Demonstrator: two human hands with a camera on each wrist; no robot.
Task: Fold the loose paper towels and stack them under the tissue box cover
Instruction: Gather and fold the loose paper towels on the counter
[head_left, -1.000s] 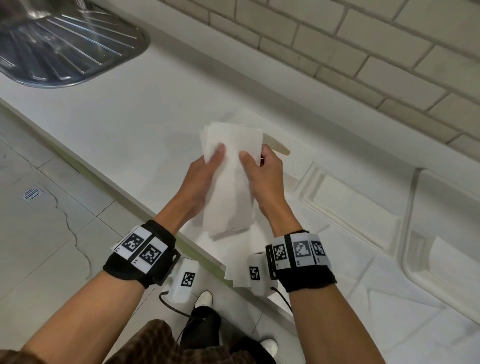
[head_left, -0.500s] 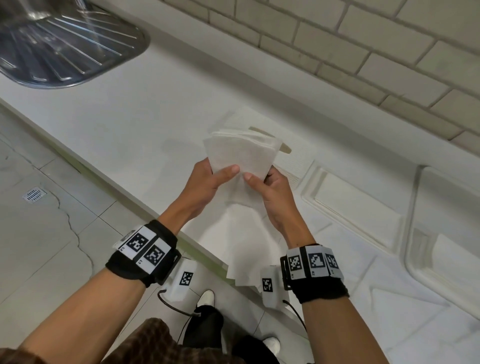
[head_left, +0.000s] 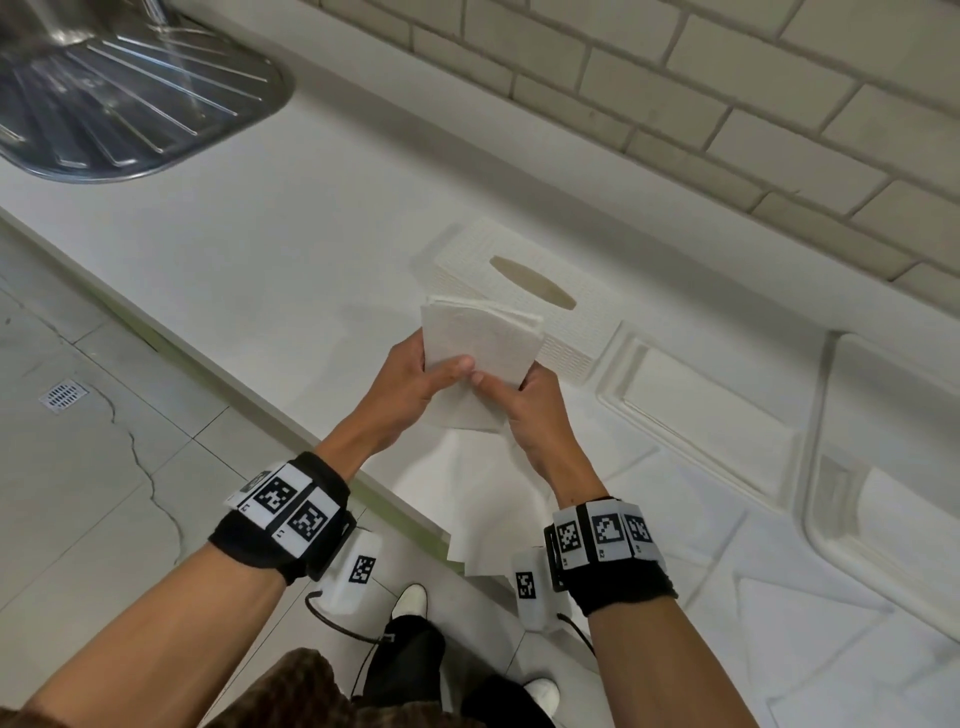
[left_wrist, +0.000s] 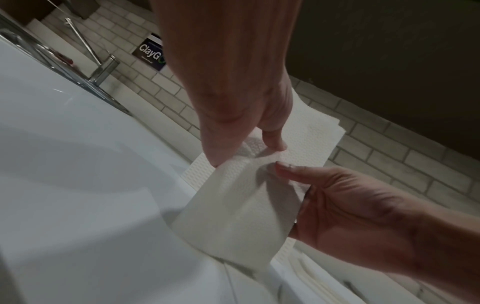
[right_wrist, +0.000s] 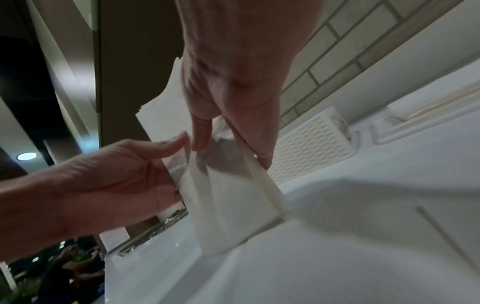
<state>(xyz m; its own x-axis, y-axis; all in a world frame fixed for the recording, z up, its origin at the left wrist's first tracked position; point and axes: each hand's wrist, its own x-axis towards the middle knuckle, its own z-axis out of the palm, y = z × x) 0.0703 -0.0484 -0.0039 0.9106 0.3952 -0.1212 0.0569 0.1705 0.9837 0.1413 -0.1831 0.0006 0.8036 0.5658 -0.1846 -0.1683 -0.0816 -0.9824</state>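
Both hands hold a folded stack of white paper towels (head_left: 480, 348) above the counter, just in front of the white textured tissue box cover (head_left: 582, 322) with its oval slot. My left hand (head_left: 441, 366) pinches the stack's left side, thumb on top. My right hand (head_left: 506, 384) pinches its right side, thumb on top, fingers underneath. In the left wrist view the towel (left_wrist: 241, 205) bends between the two thumbs. The right wrist view shows the stack's edge (right_wrist: 259, 181) and the cover (right_wrist: 311, 148) behind it. More loose towels (head_left: 478, 493) lie flat under the hands and overhang the counter edge.
A steel sink drainer (head_left: 119, 104) sits at the far left of the white counter (head_left: 311, 234). White moulded trays (head_left: 701, 415) lie to the right, one holding a paper sheet (head_left: 893, 514). A brick-tiled wall (head_left: 727, 104) backs the counter. The floor lies below to the left.
The towel stack went from long and upright to folded shorter and tilted flatter. Both hands slid down and closer together, thumbs now nearly touching, and the cover's slot has come into view.
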